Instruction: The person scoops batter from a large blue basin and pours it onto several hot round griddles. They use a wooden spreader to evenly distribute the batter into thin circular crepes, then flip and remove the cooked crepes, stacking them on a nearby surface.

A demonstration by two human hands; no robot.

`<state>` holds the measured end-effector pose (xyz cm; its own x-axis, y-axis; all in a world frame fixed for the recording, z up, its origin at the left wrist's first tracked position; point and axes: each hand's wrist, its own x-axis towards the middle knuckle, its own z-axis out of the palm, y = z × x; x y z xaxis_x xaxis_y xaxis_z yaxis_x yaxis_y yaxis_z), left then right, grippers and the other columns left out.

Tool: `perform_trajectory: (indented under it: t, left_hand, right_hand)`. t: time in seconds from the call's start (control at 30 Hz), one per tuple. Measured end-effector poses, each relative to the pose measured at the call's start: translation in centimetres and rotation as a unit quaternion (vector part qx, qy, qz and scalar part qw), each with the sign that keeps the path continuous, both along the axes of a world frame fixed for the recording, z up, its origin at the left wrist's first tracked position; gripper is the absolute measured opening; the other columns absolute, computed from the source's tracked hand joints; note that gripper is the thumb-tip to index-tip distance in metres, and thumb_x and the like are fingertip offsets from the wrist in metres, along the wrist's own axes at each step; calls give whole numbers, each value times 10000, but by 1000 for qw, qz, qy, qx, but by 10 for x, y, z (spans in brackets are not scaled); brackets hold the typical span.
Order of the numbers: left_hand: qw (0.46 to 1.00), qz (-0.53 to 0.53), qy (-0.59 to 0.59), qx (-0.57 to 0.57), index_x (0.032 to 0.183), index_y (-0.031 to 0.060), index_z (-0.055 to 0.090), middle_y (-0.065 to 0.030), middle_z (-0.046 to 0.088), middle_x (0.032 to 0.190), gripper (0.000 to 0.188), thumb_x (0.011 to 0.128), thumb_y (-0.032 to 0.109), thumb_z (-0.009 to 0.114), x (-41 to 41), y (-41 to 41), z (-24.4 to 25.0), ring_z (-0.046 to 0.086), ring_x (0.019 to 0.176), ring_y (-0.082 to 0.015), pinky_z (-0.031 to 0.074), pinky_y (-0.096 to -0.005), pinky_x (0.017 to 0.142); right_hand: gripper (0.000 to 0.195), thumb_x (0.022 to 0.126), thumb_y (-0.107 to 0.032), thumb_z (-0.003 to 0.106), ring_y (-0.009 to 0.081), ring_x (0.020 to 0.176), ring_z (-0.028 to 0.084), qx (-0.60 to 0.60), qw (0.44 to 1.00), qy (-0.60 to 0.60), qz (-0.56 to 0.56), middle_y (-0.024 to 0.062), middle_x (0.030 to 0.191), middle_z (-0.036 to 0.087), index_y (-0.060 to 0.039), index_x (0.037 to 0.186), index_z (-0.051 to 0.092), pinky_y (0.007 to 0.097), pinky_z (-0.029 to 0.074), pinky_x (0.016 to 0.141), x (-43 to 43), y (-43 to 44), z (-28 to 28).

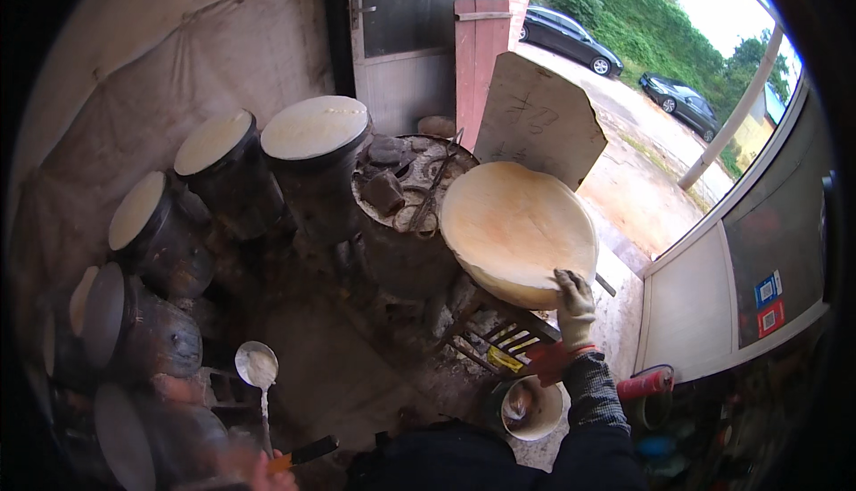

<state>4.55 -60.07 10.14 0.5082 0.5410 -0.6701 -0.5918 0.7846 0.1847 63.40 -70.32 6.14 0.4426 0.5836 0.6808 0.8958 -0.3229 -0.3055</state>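
At the bottom left, my bare left hand (273,474), partly cut off by the picture's rim, holds the thin handle of a metal ladle (257,364) with pale batter in its bowl. A tool with an orange and black handle (304,454) lies against the same hand. My right hand (574,300), in a pale work glove with darkened fingertips, touches the near right rim of a broad pile of thin, pale brown flatbreads (521,223). Its fingers lie over the rim; whether they pinch it cannot be told.
Dark drum stoves stand in an arc at left, several topped with pale round sheets (314,128). One drum top (418,180) bears ash, dark lumps and tongs. A bucket (533,411) stands below my right arm, near a red cylinder (645,384). Beyond the flatbreads leans a board (542,116).
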Motion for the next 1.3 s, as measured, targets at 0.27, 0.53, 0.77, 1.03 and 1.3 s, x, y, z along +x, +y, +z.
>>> perform_trajectory:
  t: [0.27,0.53,0.77,1.03,1.3]
  left_hand:
    - [997,37,63,-39,867,44,533,6,324,511,384,987,367,364,10,-3,9,324,372,-103,329,-234,319]
    - [999,1,34,-30,758,89,437,9,317,519,361,986,361,373,10,2,6,338,400,-97,323,-234,327]
    - [999,7,25,-27,788,82,462,20,315,519,338,987,341,375,9,2,4,319,387,-83,290,-222,310]
    - [994,104,-15,22,1035,70,554,4,419,616,295,967,330,432,-9,-10,0,393,430,-69,344,-195,347]
    - [950,287,96,81,1034,46,582,14,446,599,335,974,325,406,-70,-93,32,361,383,-60,313,-189,314]
  right_hand:
    - [302,801,-18,577,302,953,571,-1,1000,-11,-8,119,1013,617,-114,1079,645,383,445,859,11,15,45]
    - [296,797,-49,574,301,1028,549,-84,994,-10,-67,100,1083,608,-160,1060,653,390,431,902,17,-32,-11]
    - [401,772,66,440,317,1071,538,-122,990,-5,-70,121,1135,593,-106,1085,621,391,421,929,10,-19,14]
    - [315,817,123,459,247,1070,550,31,935,247,251,126,1128,559,17,1100,548,336,439,916,-105,96,19]
    - [320,869,-136,616,245,1026,596,-349,516,421,659,143,1142,599,-31,1165,553,335,483,882,-390,182,54]
